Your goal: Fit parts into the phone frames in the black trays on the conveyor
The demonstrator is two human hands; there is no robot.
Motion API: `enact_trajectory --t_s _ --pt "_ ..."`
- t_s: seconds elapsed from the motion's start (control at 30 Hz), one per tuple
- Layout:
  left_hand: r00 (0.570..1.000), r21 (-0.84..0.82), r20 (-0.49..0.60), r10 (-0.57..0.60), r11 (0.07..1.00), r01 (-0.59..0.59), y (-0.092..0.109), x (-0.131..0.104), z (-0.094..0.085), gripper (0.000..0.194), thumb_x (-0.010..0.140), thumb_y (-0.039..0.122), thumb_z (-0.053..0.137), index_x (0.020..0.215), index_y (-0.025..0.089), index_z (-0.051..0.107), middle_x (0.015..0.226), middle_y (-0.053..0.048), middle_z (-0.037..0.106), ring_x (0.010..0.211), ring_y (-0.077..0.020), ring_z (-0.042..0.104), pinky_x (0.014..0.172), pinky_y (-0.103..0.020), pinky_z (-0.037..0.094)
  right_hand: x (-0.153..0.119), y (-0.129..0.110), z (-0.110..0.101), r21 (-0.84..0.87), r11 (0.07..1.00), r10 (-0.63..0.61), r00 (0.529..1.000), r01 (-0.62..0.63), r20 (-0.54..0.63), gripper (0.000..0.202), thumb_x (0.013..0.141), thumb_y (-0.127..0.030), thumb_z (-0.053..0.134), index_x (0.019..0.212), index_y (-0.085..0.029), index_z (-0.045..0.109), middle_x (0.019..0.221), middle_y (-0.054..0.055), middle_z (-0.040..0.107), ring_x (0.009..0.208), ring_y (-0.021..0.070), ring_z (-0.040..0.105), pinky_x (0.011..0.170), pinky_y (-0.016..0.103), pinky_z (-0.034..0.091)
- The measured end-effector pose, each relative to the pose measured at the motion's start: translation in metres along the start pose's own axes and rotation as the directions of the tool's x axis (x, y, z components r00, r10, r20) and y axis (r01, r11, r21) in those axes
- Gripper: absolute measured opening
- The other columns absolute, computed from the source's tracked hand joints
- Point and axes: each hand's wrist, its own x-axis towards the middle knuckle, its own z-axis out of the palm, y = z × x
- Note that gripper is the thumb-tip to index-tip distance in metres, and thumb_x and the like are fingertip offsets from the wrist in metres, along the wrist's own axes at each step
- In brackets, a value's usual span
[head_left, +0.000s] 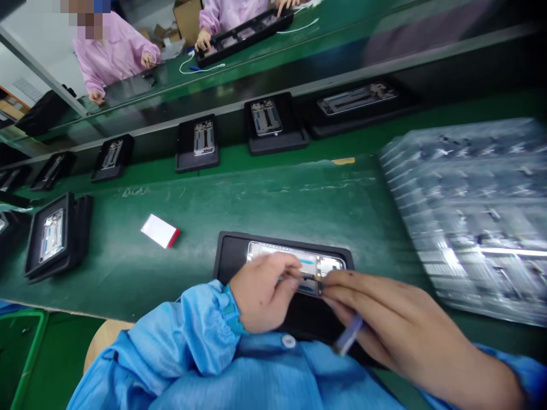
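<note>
In front of me a silver phone frame (331, 264) lies in a black tray (231, 255). My left hand (265, 293) is closed over the frame, its thumb and finger pinched at one end of a small dark strip (311, 277). The fingertips of my right hand (397, 319) press together at the strip's other end, above the frame. A blue-purple, pen-like tool (349, 334) is tucked under the right hand's fingers and sticks out toward my body. Its tip is blurred, and my hands hide part of the frame.
Several black trays with phone frames (204, 136) line the back of the green bench (205, 210). Stacked trays (55, 236) stand at left, near a white card with a red end (159, 230). Clear plastic trays (478, 216) are piled at right. Co-workers in pink (115, 54) work opposite.
</note>
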Motion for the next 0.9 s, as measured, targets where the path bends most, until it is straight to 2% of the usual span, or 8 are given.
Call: enact_trajectory --t_s 0.07,0.1,0.17,0.27,0.33,0.4,0.57,0.9 --pt "0.98 0.224 -0.101 0.172 0.964 -0.146 -0.009 0.009 -0.011 0.024 0.099 0.023 0.06 0.122 0.02 0.065 0.117 -0.012 0.077 0.114 -0.0289 0.07 0.108 -0.048 0.055 0.005 0.015 0.008 -0.104 0.995 0.0 1.0 0.003 0.028 0.018 0.105 -0.017 0.059 0.115 -0.017 0.074 0.121 0.012 0.078 0.099 0.0223 0.075 0.083 0.035 0.06" --pt "0.968 0.316 -0.124 0.218 0.933 -0.169 -0.014 0.013 -0.015 0.024 0.099 0.024 0.061 0.122 0.019 0.066 0.119 -0.014 0.076 0.119 -0.0312 0.067 0.111 -0.051 0.053 0.009 0.023 0.012 -0.151 0.988 0.001 0.999 0.006 0.048 0.018 0.105 -0.016 0.058 0.112 -0.016 0.074 0.121 0.012 0.078 0.095 0.0221 0.074 0.082 0.035 0.059" --pt "0.971 0.444 -0.118 0.21 0.885 -0.138 -0.024 0.018 -0.02 0.028 0.099 0.026 0.063 0.125 0.019 0.067 0.124 -0.015 0.075 0.126 -0.0342 0.063 0.113 -0.056 0.049 0.014 0.035 0.022 -0.213 0.977 0.006 0.995 0.015 0.095 0.019 0.105 -0.015 0.056 0.108 -0.015 0.074 0.121 0.012 0.077 0.092 0.0214 0.072 0.08 0.035 0.057" --pt "0.995 0.548 -0.007 0.096 0.833 -0.076 -0.032 0.019 -0.019 0.035 0.098 0.028 0.066 0.132 0.022 0.067 0.135 -0.014 0.073 0.136 -0.0362 0.057 0.112 -0.059 0.044 0.019 0.043 0.032 -0.252 0.967 -0.001 0.988 0.039 0.152 0.023 0.105 -0.014 0.052 0.106 -0.014 0.075 0.123 0.012 0.075 0.095 0.0223 0.072 0.08 0.036 0.057" --pt "0.997 0.572 0.06 0.049 0.817 -0.075 -0.031 0.019 -0.017 0.038 0.098 0.029 0.067 0.135 0.023 0.066 0.139 -0.013 0.071 0.139 -0.0363 0.055 0.109 -0.059 0.042 0.02 0.044 0.035 -0.267 0.962 -0.005 0.983 0.054 0.182 0.025 0.105 -0.014 0.05 0.106 -0.014 0.075 0.121 0.012 0.075 0.095 0.0226 0.073 0.08 0.037 0.058" --pt "0.996 0.574 0.081 0.03 0.816 -0.071 -0.03 0.018 -0.016 0.039 0.099 0.029 0.067 0.137 0.023 0.065 0.141 -0.013 0.07 0.14 -0.0361 0.054 0.107 -0.059 0.041 0.02 0.044 0.036 -0.261 0.964 0.006 0.978 0.05 0.209 0.026 0.106 -0.014 0.05 0.106 -0.014 0.076 0.119 0.011 0.076 0.093 0.0221 0.073 0.08 0.037 0.058" --pt "0.996 0.564 0.082 0.023 0.823 -0.065 -0.029 0.018 -0.015 0.039 0.101 0.028 0.064 0.139 0.024 0.063 0.142 -0.013 0.069 0.141 -0.0355 0.053 0.105 -0.058 0.039 0.02 0.043 0.034 -0.216 0.976 0.052 0.974 -0.003 0.221 0.025 0.106 -0.016 0.052 0.11 -0.017 0.077 0.122 0.011 0.076 0.098 0.0225 0.073 0.084 0.036 0.059" --pt "0.997 0.552 0.078 0.018 0.832 -0.058 -0.028 0.017 -0.014 0.042 0.097 0.025 0.067 0.139 0.024 0.063 0.141 -0.012 0.068 0.141 -0.0351 0.052 0.104 -0.057 0.039 0.034 0.037 0.035 -0.256 0.965 0.013 0.964 0.058 0.267 0.029 0.101 -0.006 0.047 0.11 -0.011 0.074 0.118 0.013 0.074 0.085 0.021 0.07 0.075 0.036 0.056"
